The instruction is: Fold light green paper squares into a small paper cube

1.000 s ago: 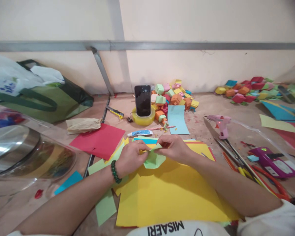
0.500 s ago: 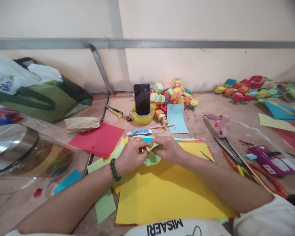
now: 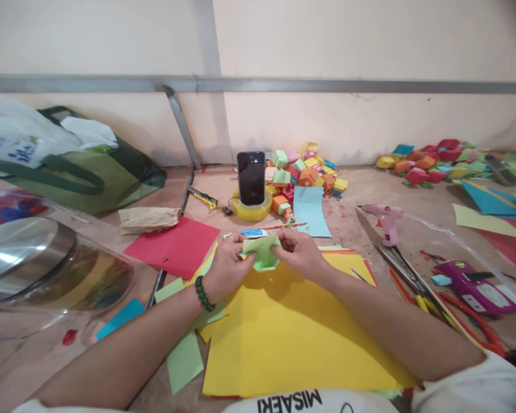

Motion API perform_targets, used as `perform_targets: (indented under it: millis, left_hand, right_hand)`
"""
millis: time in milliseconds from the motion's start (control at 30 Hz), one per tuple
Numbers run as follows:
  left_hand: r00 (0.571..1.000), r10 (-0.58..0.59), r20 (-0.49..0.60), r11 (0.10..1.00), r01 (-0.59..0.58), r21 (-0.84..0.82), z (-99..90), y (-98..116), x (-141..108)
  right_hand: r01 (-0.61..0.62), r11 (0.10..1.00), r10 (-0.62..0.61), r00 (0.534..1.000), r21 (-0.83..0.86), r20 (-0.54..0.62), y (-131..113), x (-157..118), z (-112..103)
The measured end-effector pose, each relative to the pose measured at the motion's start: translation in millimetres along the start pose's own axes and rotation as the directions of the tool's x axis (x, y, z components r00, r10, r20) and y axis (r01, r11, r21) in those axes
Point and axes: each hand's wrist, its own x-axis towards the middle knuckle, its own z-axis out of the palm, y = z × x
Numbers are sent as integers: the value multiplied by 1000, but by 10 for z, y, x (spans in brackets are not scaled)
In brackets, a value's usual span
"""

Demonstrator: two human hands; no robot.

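A small folded light green paper [image 3: 263,254] is held up between both hands, its inner side showing. My left hand [image 3: 230,265], with a green bead bracelet at the wrist, pinches its left side. On the right side, my right hand [image 3: 300,255] grips it with thumb and fingers. Below lies a stack of large yellow sheets [image 3: 301,338]. Behind the hands are a blue and white tube [image 3: 253,233], partly covered, and a pink pencil [image 3: 284,225]. A phone [image 3: 251,178] stands upright in a yellow tape roll [image 3: 252,211].
Folded paper cubes [image 3: 308,175] are heaped behind the phone, beside a light blue sheet [image 3: 312,211]. To the right are a pink glue gun [image 3: 387,221], scissors and a purple device [image 3: 477,287]. At left are a red sheet [image 3: 176,246], a jar [image 3: 69,264] and a green bag [image 3: 112,183].
Both hands have turned the green paper upward, so its folded shape now faces the camera more openly. The fingers have moved apart along its sides. The view has shifted slightly.
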Motion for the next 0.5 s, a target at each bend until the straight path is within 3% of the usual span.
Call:
perform_targets:
  millis: [100,200,333,500]
  left_hand:
    - [999,-21,32,994,24,-103,-3,21,18]
    - [999,-44,31,993,47,-106,-13,52,25]
    - [998,-37,55,999,37,-10,-29,51,18]
    - [997,15,82,998,-20,59,-23,-9,3]
  right_hand:
    - [20,996,-16,999,86,-50,-10,-17,-14]
    - [29,983,-21,999,179,-42,-41,-45,-6]
    - [78,984,-91,993,158,76,-31,-62,-17]
    - [156,981,-182,946,115,268,19,-13,-114]
